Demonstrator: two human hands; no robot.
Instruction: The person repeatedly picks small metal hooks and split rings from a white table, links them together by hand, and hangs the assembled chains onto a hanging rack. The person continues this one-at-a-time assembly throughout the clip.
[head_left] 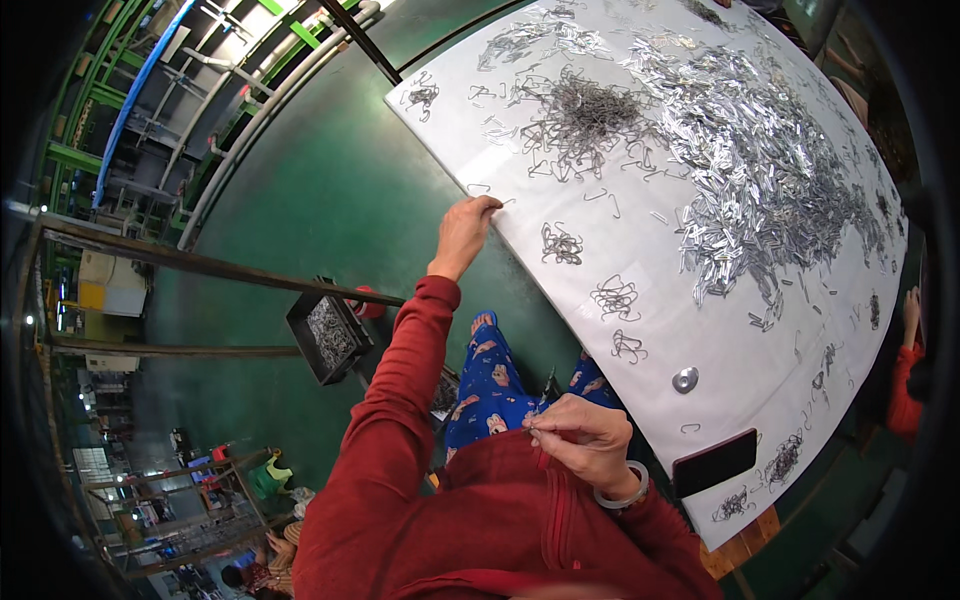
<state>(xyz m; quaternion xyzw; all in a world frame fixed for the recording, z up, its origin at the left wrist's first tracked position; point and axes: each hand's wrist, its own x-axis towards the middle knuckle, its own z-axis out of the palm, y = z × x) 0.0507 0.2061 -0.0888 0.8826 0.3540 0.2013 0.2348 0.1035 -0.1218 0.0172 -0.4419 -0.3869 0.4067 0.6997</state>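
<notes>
White table fills the upper right, tilted in the fisheye, its near-left edge running diag. from top centre down to lower right; on it, largest first: broad spread of shiny flat metal clips on the far right side, a dark heap of bent wire hooks up near centre, then small separate wire bundles strung along the near edge w/ more at and; a black phone and a small round metal disc lie near the bottom corner; off the table, a black crate of parts sits on a frame to the left over the green floor. Left hand is stretched far fwd, arm nearly straight in a red sleeve, fingers curled over the table edge, touching it next to a stray wire hook; nearest bundle lies just to its right, so left is the closer hand to the loose stock; whether it pinches anything, can't tell. Right hand is pulled back at the chest, wrist bent, bangle on it, fingertips pressed together on a thin wire piece pointing left; piece is tiny, shape unclear.
</notes>
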